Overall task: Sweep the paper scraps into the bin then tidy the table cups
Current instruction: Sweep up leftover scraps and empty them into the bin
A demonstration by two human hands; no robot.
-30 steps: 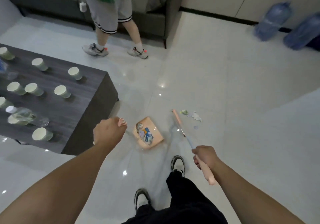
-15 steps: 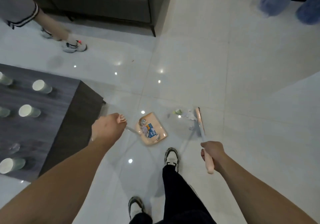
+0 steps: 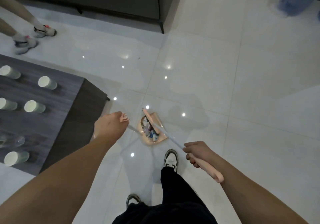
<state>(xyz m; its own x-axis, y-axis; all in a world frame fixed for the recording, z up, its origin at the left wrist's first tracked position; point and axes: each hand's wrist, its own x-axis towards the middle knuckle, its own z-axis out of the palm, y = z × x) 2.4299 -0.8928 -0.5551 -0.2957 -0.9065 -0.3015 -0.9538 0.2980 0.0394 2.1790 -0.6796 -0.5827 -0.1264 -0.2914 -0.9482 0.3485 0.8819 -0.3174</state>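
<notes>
— Where are the paper scraps (image 3: pixel 150 131)?
— Heaped in the pink dustpan (image 3: pixel 160 134) on the floor, the broom (image 3: pixel 156 126) head apparently pressed over them.
— And the hands?
— The left hand (image 3: pixel 110 126) is fisted around the dustpan's handle; the right hand (image 3: pixel 196 152) clenches the broom's grip.
— Next?
— Sweeping looks finished: carry the pan level to the bin, then the cups (image 3: pixel 46 82) on the table (image 3: pixel 72 102).

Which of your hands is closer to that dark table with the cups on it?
Left. The left hand grips the dustpan handle just off the dark table corner. The right hand, holding the broom, is farther away, beyond the dustpan.
</notes>
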